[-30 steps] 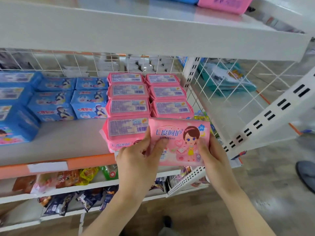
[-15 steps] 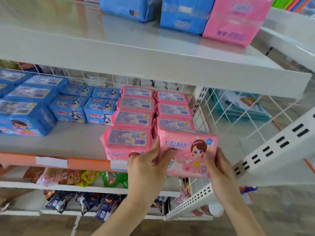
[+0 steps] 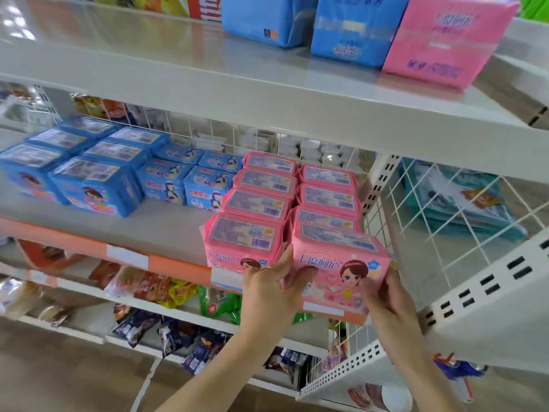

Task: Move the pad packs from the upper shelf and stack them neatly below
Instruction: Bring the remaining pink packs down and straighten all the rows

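1. The left hand (image 3: 269,288) grips the left end of a pink pad pack (image 3: 338,270), thumb curled over its front face and the other fingers behind its side.
2. The right hand (image 3: 392,304) holds the pack's right end, fingers bent around the lower right corner.
3. The pack stands upright at the front edge of the lower shelf (image 3: 166,230), its cartoon-girl face toward the camera, at the front of the right-hand row of pink packs (image 3: 328,193).
4. Just beside it on the left stands the other pink row (image 3: 255,221), touching it or nearly so.
5. Farther left on that shelf sit blue pad packs (image 3: 98,185).
6. On the upper shelf (image 3: 208,72) stand two large blue packs (image 3: 350,31) and one large pink pack (image 3: 442,40), side by side.
7. A white wire grid (image 3: 463,221) walls off the shelf's right end; snack bags (image 3: 148,288) fill the shelves beneath.
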